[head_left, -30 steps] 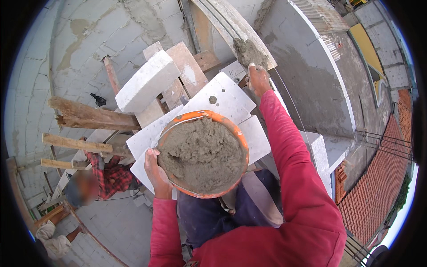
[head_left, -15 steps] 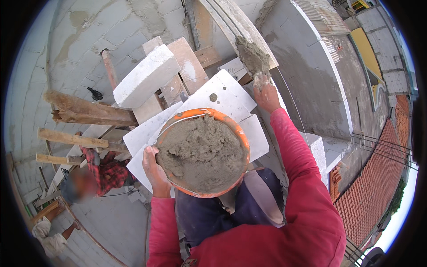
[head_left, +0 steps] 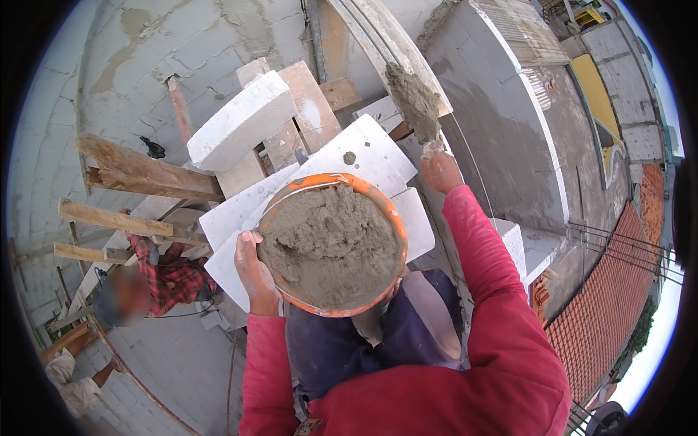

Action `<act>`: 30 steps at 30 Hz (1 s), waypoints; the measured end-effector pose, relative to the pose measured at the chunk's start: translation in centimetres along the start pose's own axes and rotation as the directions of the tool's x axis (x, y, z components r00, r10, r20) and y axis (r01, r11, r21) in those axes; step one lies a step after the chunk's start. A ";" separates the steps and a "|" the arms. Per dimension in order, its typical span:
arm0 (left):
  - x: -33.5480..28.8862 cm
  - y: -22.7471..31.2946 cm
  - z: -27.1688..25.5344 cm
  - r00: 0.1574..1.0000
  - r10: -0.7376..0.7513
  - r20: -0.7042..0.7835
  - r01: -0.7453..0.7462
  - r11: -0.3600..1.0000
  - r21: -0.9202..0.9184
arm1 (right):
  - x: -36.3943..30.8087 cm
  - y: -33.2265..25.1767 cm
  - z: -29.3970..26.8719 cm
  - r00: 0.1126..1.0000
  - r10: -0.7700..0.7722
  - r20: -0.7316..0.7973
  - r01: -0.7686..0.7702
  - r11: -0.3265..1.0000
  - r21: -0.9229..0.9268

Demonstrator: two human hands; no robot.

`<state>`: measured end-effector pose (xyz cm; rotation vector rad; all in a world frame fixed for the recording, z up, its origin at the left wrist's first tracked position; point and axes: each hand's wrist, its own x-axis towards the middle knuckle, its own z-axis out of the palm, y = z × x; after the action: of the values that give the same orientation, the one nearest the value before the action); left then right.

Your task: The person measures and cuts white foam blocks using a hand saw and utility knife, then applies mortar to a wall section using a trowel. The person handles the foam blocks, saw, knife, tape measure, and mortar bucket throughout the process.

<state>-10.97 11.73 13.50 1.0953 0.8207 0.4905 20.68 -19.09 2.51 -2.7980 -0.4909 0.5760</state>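
Note:
An orange bucket (head_left: 398, 221) full of wet grey mortar (head_left: 331, 251) stands before me on white blocks, above my knees. My left hand (head_left: 256, 280) is closed on its left rim, thumb on top. My right hand (head_left: 441, 173), at arm's length to the upper right, grips a trowel (head_left: 417, 105). Grey mortar covers the trowel's blade, which points away from me over the near end of a pale wall strip (head_left: 407, 43) with thin rods along it. The handle is mostly hidden in my fingers.
Pale blocks (head_left: 371, 149) lie under and beyond the bucket, with one thick white block (head_left: 240, 120) on boards. Wooden beams (head_left: 145, 174) jut out at left. Below them are a person in a checked shirt (head_left: 174, 280) and part of another person (head_left: 73, 381). A string (head_left: 476, 171) runs right of my hand.
My right hand has drawn slightly back toward me with the trowel. The left hand keeps its hold on the bucket rim. The view has shifted a little.

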 end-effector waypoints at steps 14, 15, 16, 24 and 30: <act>-0.9 1.9 2.5 1.000 0.018 -0.024 -0.018 1.000 0.008 | -23.7 -8.1 -19.7 0.928 -0.369 0.062 0.363 0.927 0.091; -1.1 2.1 3.3 0.998 0.052 -0.028 -0.051 0.998 0.040 | -24.2 -8.7 -19.9 0.894 -0.436 0.107 0.439 0.898 -0.009; -1.7 2.3 4.4 0.997 0.082 -0.014 -0.081 0.995 0.063 | -24.8 -9.9 -19.6 0.917 -0.364 0.164 0.390 0.906 -0.164; -4.0 2.7 8.8 0.983 0.175 -0.064 -0.157 0.963 0.219 | -24.6 -12.8 -10.4 0.832 -0.378 0.407 0.219 0.896 0.385; -2.2 2.5 6.2 0.993 0.112 -0.034 -0.110 0.992 0.067 | -25.7 -12.2 -13.6 0.783 -0.227 0.578 -0.125 0.854 0.505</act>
<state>-7.30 7.58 17.89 1.1996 0.8164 0.5828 0.79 -19.67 26.95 -2.0138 -0.4367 1.4064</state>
